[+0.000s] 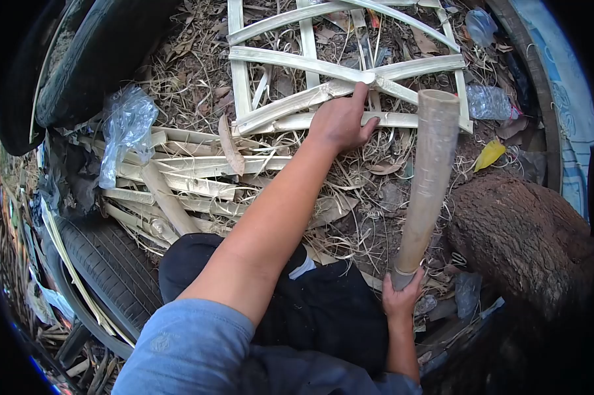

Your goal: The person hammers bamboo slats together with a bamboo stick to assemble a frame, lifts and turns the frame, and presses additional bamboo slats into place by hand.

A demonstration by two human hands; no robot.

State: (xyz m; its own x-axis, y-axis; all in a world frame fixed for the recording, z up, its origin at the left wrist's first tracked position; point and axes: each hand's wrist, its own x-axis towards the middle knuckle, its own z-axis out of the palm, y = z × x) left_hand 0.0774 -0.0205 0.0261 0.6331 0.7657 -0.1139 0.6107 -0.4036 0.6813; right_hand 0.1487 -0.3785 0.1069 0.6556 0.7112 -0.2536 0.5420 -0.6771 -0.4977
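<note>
Ground (178, 72) strewn with shavings lies under a frame of pale strips (290, 60). A thick tube (432, 164) slants up beside it; whether they touch, I cannot tell. The left hand (340, 125) has index finger and thumb apart, index tip at the crossing (365, 77), apparently steadying it. The right hand's (404, 299) fingers clamp the tube's near end. Moving the tube calls for clearing the strips.

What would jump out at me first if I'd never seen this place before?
Probably the thick brown pole standing up from the right hand, which grips its lower end. Next comes the lattice of pale strips at the top, where the left hand touches a crossing. A bright yellow leaf shows on the right, above the rough brown lump.
</note>
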